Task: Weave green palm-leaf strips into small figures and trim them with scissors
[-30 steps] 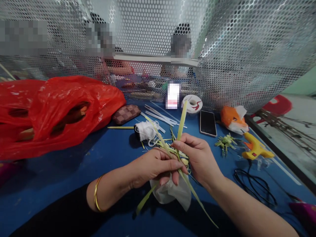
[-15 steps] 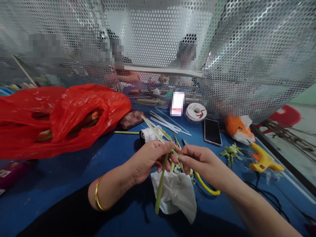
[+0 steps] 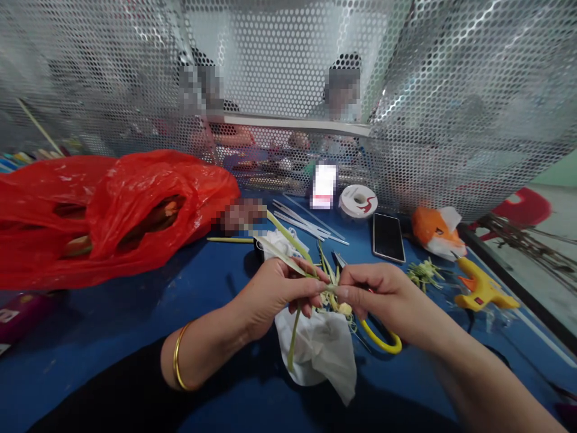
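Note:
My left hand (image 3: 279, 294) pinches long pale-green leaf strips (image 3: 285, 232) between thumb and fingers. One end of them slants up and left, and a narrower length hangs below the palm. My right hand (image 3: 378, 294) is closed on the other end of the strips, its fingertips almost meeting those of the left. Under the hands, yellow-handled scissors (image 3: 384, 345) lie partly hidden beside green scraps. A crumpled white sheet (image 3: 322, 346) is spread just below. White thread (image 3: 279, 243) is bunched behind the left hand.
At left lies a red plastic bag (image 3: 180, 180). Behind the hands are thin white sticks (image 3: 302, 221), a ribbon spool (image 3: 357, 202) and a dark phone (image 3: 388, 238). A yellow glue gun (image 3: 484, 288), leaf trimmings (image 3: 424, 273) and an orange-white packet (image 3: 437, 233) sit at right. Perforated mesh (image 3: 288, 60) stands behind.
The strips have turned: two ends now fan up-left, and the hanging strip is narrower in view. My right hand has shifted slightly right, with its fingertips now pinching the strips near the left fingertips.

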Available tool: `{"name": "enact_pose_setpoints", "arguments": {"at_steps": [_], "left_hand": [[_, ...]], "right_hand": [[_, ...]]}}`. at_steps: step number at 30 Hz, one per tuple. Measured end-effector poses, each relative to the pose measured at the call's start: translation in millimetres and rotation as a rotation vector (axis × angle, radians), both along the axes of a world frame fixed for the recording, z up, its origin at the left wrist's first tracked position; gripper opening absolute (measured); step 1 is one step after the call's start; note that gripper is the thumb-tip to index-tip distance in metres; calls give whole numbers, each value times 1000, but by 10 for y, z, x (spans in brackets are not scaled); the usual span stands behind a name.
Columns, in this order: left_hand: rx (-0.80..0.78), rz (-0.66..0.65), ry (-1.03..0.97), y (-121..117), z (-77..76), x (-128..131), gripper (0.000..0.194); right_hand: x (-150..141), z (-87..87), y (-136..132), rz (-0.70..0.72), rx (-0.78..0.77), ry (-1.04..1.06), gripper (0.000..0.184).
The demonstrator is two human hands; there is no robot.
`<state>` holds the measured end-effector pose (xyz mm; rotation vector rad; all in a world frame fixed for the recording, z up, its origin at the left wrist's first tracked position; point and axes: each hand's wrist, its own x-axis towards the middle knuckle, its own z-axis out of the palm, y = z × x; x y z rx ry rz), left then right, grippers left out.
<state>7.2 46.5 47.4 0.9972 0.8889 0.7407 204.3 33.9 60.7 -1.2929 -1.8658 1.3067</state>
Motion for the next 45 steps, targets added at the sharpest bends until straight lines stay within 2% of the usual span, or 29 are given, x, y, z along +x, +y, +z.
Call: {"name": "enact_pose_setpoints", "arguments": {"at_steps": [12,21,33,36,41,45], "left_hand": [[-5,56,-62,0,-6,9,15],[6,49,-62,18,-4,-4,11],[-2,30,-39,56,-30,-40,6],[-38,7,-79,76,-8,-64,9],[-159,-97,-212,139,15,-118,25],[-98,-144,-176,178,-16,-148,25]], "right_hand": [[39,135,17,28,16,-51,37],[56,163,15,31,18,-36,38],[78,119,19,47,15,-53,38],[89,125,35,39,11,-68,36],[126,85,69,-26,95,-137,34],[152,71,78,44,146,-163,31]]}}
